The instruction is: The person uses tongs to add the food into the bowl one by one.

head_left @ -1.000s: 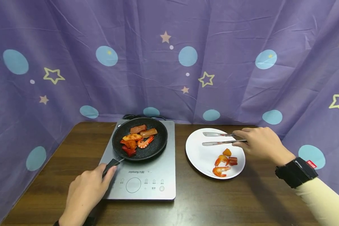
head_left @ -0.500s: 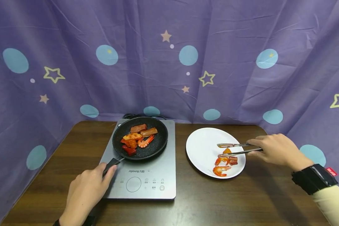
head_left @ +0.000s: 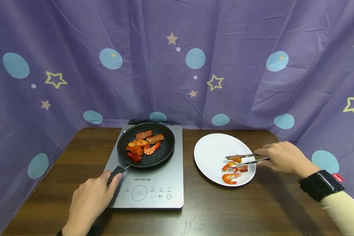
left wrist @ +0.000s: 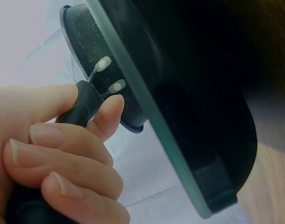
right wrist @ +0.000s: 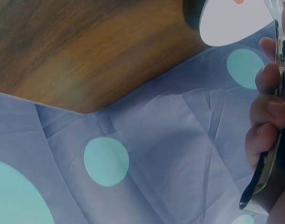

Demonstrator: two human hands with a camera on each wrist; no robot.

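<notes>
My left hand [head_left: 91,196] grips the black handle [head_left: 116,173] of a frying pan [head_left: 166,154]. In the left wrist view, its fingers [left wrist: 81,170] curl round that handle. Inside the pan lie a shrimp [head_left: 151,148], two brown meat strips and several orange and red pieces. On the right, my right hand [head_left: 284,158] holds metal tongs [head_left: 255,161] low over a white plate [head_left: 210,150]. The tong tips straddle an orange chunk [head_left: 237,160]. Two shrimp, one partly covered by the tongs, and a reddish meat piece [head_left: 244,168] lie nearby on the plate.
The pan sits on a silver induction cooker [head_left: 162,193] with a touch panel, its black cord [head_left: 135,122] bunched behind. Under everything is a dark wooden table [head_left: 206,209]. A purple curtain [head_left: 153,82] with stars and dots hangs behind and at both sides.
My right hand has moved right and toward me, bringing the tongs from the plate's far part down to the food, their tips around the orange chunk. Left hand and pan have not moved.
</notes>
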